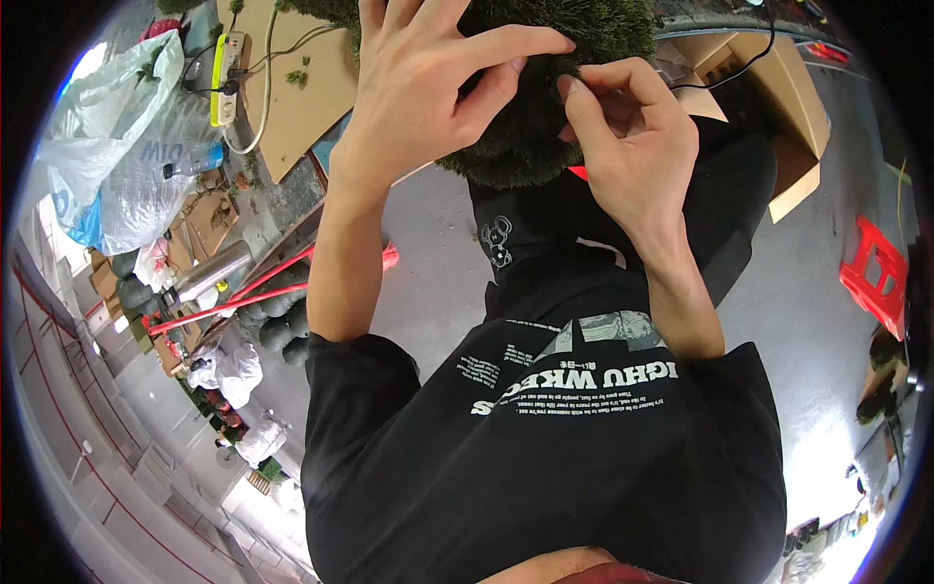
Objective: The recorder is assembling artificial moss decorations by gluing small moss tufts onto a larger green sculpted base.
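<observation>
A bushy dark-green clump of artificial foliage (516, 146) is in front of me at the top of the view, above my lap. My left hand (418, 92) rests against its left side, fingers stretched, with the index finger and thumb reaching over the green. The tips of its other fingers run out at the upper edge. On the right side of the clump my right hand (632, 136) is closed, thumb and index finger bent toward each other at the foliage. Whatever those fingertips hold, if anything, is too small to make out.
To the left are a power strip (227, 78) on cardboard (292, 107), a clear plastic bag (126, 146) and red poles (233, 300). An open cardboard box (778, 88) stands right, with a black cable above it. A red plastic stool (874, 277) is farther right.
</observation>
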A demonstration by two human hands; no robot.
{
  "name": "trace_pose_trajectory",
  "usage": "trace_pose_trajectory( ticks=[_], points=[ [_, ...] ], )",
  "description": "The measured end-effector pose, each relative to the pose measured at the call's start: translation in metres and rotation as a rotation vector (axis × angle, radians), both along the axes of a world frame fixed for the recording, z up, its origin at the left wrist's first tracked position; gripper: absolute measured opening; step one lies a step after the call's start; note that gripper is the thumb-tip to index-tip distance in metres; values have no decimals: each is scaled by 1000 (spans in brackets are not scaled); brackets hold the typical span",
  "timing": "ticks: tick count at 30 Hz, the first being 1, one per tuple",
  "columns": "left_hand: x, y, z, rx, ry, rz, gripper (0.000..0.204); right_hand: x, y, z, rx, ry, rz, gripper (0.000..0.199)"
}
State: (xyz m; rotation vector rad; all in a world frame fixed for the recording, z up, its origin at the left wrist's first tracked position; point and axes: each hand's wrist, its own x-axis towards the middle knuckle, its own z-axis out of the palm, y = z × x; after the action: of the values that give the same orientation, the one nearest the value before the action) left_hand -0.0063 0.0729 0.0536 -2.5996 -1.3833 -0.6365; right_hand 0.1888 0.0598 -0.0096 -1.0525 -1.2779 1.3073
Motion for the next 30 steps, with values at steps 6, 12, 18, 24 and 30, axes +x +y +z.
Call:
trace_pose_trajectory(
  ticks=[6, 12, 18, 24, 30],
  points=[
    [-2, 1, -7, 44, -92, -49, 29, -2, 1, -2, 51, -2, -21, 11],
    [-8, 1, -10, 23, -12, -16, 29, 0, 0, 2, 90, -82, -34, 9],
    [-7, 2, -12, 41, -26, -35, 29, -1, -4, 6, 3, -136, 12, 10],
    [-4, 1, -12, 88, -107, -64, 30, -2, -3, 10, 54, -205, 5, 10],
    [-7, 0, -14, 59, -67, -21, 29, -6, -3, 11, 72, -232, -45, 12]
  ],
)
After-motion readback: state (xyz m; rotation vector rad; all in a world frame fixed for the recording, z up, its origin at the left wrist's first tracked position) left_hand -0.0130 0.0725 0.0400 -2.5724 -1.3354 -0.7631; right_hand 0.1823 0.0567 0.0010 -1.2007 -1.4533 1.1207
